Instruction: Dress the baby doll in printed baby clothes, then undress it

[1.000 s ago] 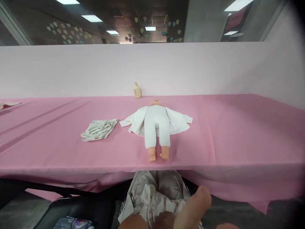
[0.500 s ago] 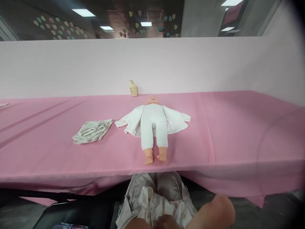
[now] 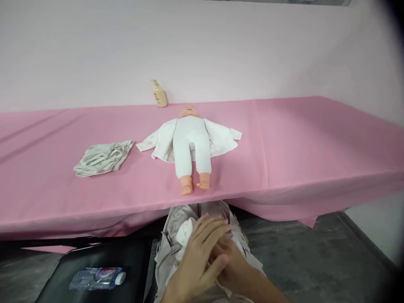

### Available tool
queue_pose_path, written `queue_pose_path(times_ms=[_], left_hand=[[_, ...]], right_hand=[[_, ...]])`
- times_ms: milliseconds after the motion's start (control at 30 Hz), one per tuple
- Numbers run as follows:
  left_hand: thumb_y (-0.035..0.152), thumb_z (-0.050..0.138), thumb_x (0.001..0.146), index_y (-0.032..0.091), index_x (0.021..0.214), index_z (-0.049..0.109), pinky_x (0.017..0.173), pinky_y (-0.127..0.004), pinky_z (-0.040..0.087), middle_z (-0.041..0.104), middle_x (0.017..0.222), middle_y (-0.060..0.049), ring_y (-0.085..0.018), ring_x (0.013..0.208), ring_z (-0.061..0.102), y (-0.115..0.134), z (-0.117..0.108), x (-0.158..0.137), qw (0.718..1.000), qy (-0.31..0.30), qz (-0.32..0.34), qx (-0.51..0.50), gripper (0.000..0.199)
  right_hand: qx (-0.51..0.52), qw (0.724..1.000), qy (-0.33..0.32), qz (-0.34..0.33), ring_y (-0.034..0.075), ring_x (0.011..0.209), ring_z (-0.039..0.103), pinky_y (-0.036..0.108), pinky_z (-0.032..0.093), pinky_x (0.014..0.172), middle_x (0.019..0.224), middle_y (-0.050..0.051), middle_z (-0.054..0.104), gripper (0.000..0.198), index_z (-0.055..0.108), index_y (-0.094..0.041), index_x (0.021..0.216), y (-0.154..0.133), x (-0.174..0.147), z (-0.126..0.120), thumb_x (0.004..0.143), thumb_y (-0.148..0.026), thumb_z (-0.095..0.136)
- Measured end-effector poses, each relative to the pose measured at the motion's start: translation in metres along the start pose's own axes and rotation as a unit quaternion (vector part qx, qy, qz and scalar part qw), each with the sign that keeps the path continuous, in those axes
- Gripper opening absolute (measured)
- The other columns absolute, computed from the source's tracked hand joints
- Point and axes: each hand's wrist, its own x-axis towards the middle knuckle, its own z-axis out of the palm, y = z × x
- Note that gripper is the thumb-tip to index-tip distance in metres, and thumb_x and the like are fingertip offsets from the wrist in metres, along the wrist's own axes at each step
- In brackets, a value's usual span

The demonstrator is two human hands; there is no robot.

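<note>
From where I stand, the seated person's two hands meet low over the lap, just in front of the tabletop [image 3: 303, 145]. The left hand [image 3: 201, 248] lies over the right hand [image 3: 232, 260], its fingers stretched out and its thumb standing apart, with nothing in its grasp. The right hand is partly covered by the other, so I can't tell whether its fingers are spread or curled, or whether it holds anything. Under and beside them a white cloth [image 3: 184, 232] rests on the beige trousers [image 3: 215, 209]. Near them, on the pink-covered tabletop, a doll [image 3: 192, 141] in white lies on its back, bare feet close to the front edge and head toward the wall [image 3: 202, 50]. A white jacket [image 3: 222, 142] is spread behind its body, sleeves reaching out to both sides; whether the arms are inside them I can't see. To the left of the doll sits a folded pale cloth [image 3: 104, 158], just beside one sleeve end. A pump bottle [image 3: 160, 96] stands at the back, near the wall. Lower left, a clear bottle [image 3: 96, 278] with a white cap lies on its side on a black chair [image 3: 134, 259].
</note>
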Motion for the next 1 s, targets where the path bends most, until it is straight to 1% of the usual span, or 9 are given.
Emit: queue_pose_path(times_ms=[133, 267, 367, 533, 633, 733, 833, 900, 1000], left_hand=[[0.038, 0.043, 0.094, 0.021, 0.117, 0.059, 0.088, -0.036, 0.043, 0.066, 0.105, -0.008, -0.022, 0.096, 0.059, -0.013, -0.007, -0.017, 0.996, 0.002, -0.087, 0.029, 0.033], [0.041, 0.055, 0.088, 0.017, 0.077, 0.063, 0.071, -0.030, 0.039, 0.061, 0.072, -0.003, -0.017, 0.072, 0.053, -0.019, -0.027, -0.021, 0.990, 0.043, -0.096, 0.096, 0.027], [0.042, 0.063, 0.082, 0.016, 0.065, 0.054, 0.064, -0.026, 0.036, 0.053, 0.063, 0.000, -0.015, 0.066, 0.048, -0.013, -0.049, -0.021, 0.989, 0.078, -0.092, 0.080, 0.033], [0.037, 0.068, 0.076, 0.016, 0.069, 0.054, 0.055, -0.022, 0.036, 0.052, 0.062, 0.002, -0.011, 0.058, 0.047, 0.012, -0.078, -0.023, 0.982, 0.115, -0.150, -0.014, 0.027], [0.031, 0.073, 0.072, 0.017, 0.080, 0.056, 0.053, -0.019, 0.037, 0.052, 0.066, 0.004, -0.009, 0.058, 0.047, 0.025, -0.083, -0.009, 0.953, 0.255, -0.151, -0.060, 0.023], [0.026, 0.072, 0.074, 0.020, 0.101, 0.057, 0.059, -0.018, 0.045, 0.057, 0.075, 0.003, -0.010, 0.066, 0.055, 0.043, -0.075, 0.014, 0.911, 0.384, -0.115, -0.095, 0.032], [0.023, 0.065, 0.081, 0.022, 0.122, 0.053, 0.079, -0.025, 0.051, 0.064, 0.104, -0.005, -0.016, 0.094, 0.063, 0.065, -0.057, 0.023, 0.928, 0.360, -0.052, -0.086, 0.042], [0.020, 0.055, 0.088, 0.025, 0.136, 0.044, 0.094, -0.030, 0.048, 0.056, 0.129, -0.009, -0.021, 0.115, 0.056, 0.077, -0.044, 0.016, 0.947, 0.316, -0.016, -0.045, 0.049], [0.015, 0.046, 0.091, 0.026, 0.148, 0.025, 0.100, -0.035, 0.044, 0.047, 0.140, -0.010, -0.023, 0.125, 0.049, 0.084, -0.032, 0.000, 0.972, 0.235, 0.015, 0.016, 0.061]], right_hand=[[0.049, 0.998, -0.032, 0.006, 0.011, 0.056, 0.046, 0.024, 0.040, 0.052, 0.065, -0.002, 0.048, 0.022, 0.038, -0.022, 0.070, -0.006, 0.012, -0.040, 0.089, -0.016, 0.046], [0.076, 0.997, 0.005, 0.004, 0.009, 0.057, 0.044, 0.020, 0.037, 0.051, 0.068, -0.003, 0.047, 0.026, 0.035, -0.022, 0.072, -0.011, 0.018, -0.070, 0.087, -0.011, 0.054], [0.073, 0.994, 0.074, 0.024, 0.009, 0.057, 0.048, 0.020, 0.038, 0.050, 0.069, -0.003, 0.052, 0.029, 0.037, -0.022, 0.073, -0.015, 0.021, -0.082, 0.083, -0.011, 0.061], [0.080, 0.980, 0.168, 0.073, 0.013, 0.063, 0.057, 0.024, 0.047, 0.055, 0.072, -0.001, 0.058, 0.022, 0.052, -0.022, 0.082, -0.013, 0.039, -0.093, 0.075, -0.021, 0.073], [0.033, 0.976, 0.161, 0.144, 0.014, 0.060, 0.057, 0.025, 0.047, 0.052, 0.074, 0.000, 0.060, 0.027, 0.058, -0.021, 0.091, -0.012, 0.068, -0.089, 0.074, -0.034, 0.074], [-0.035, 0.964, 0.233, 0.123, 0.014, 0.063, 0.059, 0.026, 0.050, 0.057, 0.079, 0.001, 0.063, 0.025, 0.059, -0.021, 0.097, -0.029, 0.096, -0.072, 0.079, -0.036, 0.068], [0.007, 0.973, 0.228, 0.020, 0.016, 0.078, 0.064, 0.028, 0.054, 0.067, 0.089, 0.005, 0.066, 0.008, 0.058, -0.021, 0.096, -0.059, 0.105, -0.051, 0.089, -0.025, 0.055], [0.056, 0.973, 0.223, -0.031, 0.019, 0.100, 0.063, 0.034, 0.054, 0.082, 0.108, 0.009, 0.064, 0.017, 0.055, -0.021, 0.107, -0.077, 0.100, -0.041, 0.090, -0.018, 0.050], [0.129, 0.972, 0.196, -0.018, 0.025, 0.119, 0.054, 0.043, 0.050, 0.095, 0.126, 0.012, 0.057, 0.032, 0.049, -0.022, 0.118, -0.087, 0.088, -0.044, 0.087, -0.023, 0.058]])
